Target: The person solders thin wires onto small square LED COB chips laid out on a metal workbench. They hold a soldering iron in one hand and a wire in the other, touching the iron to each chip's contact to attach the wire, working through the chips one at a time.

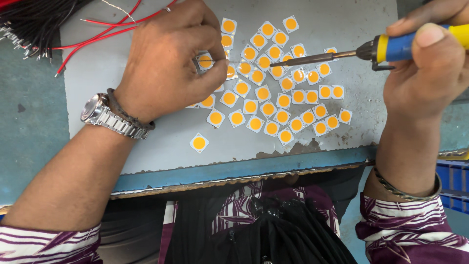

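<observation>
Red and black wires (pixel 73 29) trail across the far left corner of the grey worktop (pixel 161 146). My left hand (pixel 168 58) rests on that sheet, fingertips pinched shut on 1 small square chip with a yellow disc (pixel 205 61). More of these yellow-centred squares (pixel 278 98) lie scattered just beside it, 1 stray (pixel 199 143) nearer me. My right hand (pixel 430 68) is clamped around a blue-and-yellow soldering iron (pixel 391 48), its tip hovering over the pile.
</observation>
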Demonstrator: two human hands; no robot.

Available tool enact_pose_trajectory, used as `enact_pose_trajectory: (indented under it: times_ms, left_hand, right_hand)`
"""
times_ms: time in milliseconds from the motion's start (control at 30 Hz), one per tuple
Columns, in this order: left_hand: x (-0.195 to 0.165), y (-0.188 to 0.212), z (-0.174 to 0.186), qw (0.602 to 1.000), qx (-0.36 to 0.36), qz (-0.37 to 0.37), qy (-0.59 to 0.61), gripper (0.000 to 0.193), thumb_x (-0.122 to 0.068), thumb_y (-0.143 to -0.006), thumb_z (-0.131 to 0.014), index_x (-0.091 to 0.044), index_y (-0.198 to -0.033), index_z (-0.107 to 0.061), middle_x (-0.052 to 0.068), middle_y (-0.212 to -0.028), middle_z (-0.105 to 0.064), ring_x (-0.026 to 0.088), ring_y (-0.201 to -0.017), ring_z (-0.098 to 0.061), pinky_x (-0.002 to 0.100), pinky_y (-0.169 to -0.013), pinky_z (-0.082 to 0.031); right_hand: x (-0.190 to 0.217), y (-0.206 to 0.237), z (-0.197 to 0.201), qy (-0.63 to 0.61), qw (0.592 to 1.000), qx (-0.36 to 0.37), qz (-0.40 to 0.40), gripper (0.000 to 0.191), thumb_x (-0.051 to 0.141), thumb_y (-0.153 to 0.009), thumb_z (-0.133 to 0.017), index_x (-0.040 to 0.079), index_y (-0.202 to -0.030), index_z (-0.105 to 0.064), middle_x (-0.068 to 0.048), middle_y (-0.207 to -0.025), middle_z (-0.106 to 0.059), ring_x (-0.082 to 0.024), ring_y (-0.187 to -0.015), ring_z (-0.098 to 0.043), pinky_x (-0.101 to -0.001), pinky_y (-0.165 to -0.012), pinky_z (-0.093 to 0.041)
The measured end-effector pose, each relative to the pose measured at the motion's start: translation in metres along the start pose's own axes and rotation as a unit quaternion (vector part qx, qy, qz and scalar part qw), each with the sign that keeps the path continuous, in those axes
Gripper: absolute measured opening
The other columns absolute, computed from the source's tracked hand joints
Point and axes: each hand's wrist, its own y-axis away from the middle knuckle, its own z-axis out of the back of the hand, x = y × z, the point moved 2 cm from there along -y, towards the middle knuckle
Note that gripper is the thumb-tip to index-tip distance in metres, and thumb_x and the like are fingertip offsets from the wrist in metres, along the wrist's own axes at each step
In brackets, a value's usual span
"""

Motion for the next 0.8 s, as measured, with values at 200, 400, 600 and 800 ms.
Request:
enact_pose_trajectory:
  times_ms: [200, 400, 600, 800]
  left_hand:
    - [0.005, 0.004, 0.000, 1.000, 0.000, 0.007, 0.015, 0.009, -0.006, -0.086, -0.078, -0.004, -0.087, -0.070, 0.005, -0.103, -0.066, 0.020, -0.077, -0.065, 0.032, -0.065, -0.050]
    - [0.010, 0.007, -0.002, 0.999, 0.020, 0.029, 0.007, 0.011, -0.010, -0.090, -0.080, -0.005, -0.085, -0.071, 0.002, -0.108, -0.068, 0.018, -0.082, -0.066, 0.031, -0.069, -0.052]
    - [0.011, 0.008, -0.002, 0.999, 0.026, 0.025, 0.010, 0.010, -0.010, -0.090, -0.080, -0.005, -0.084, -0.072, 0.002, -0.108, -0.068, 0.017, -0.082, -0.067, 0.032, -0.069, -0.052]
    - [0.011, 0.007, -0.004, 0.999, 0.033, 0.025, 0.005, 0.011, -0.010, -0.088, -0.080, -0.005, -0.083, -0.072, 0.002, -0.108, -0.068, 0.018, -0.079, -0.066, 0.033, -0.066, -0.051]
  right_hand:
    - [0.001, -0.004, -0.005, 0.012, 1.000, 0.019, 0.004, 0.032, 0.024, -0.116, -0.060, -0.005, -0.105, -0.057, -0.014, -0.087, -0.065, -0.009, -0.057, -0.049, -0.0203, -0.054, -0.040]
    - [0.003, -0.012, -0.007, 0.024, 0.998, 0.057, 0.020, 0.033, 0.028, -0.117, -0.062, -0.004, -0.108, -0.060, -0.013, -0.093, -0.069, -0.007, -0.057, -0.052, -0.0178, -0.054, -0.042]
    - [0.003, -0.011, -0.008, 0.029, 0.998, 0.052, 0.016, 0.033, 0.027, -0.115, -0.063, -0.005, -0.108, -0.060, -0.015, -0.094, -0.070, -0.007, -0.058, -0.053, -0.0177, -0.054, -0.043]
    - [0.003, -0.008, -0.010, 0.004, 0.999, 0.053, 0.001, 0.033, 0.027, -0.116, -0.064, -0.005, -0.108, -0.060, -0.015, -0.094, -0.069, -0.009, -0.060, -0.055, -0.0186, -0.055, -0.043]
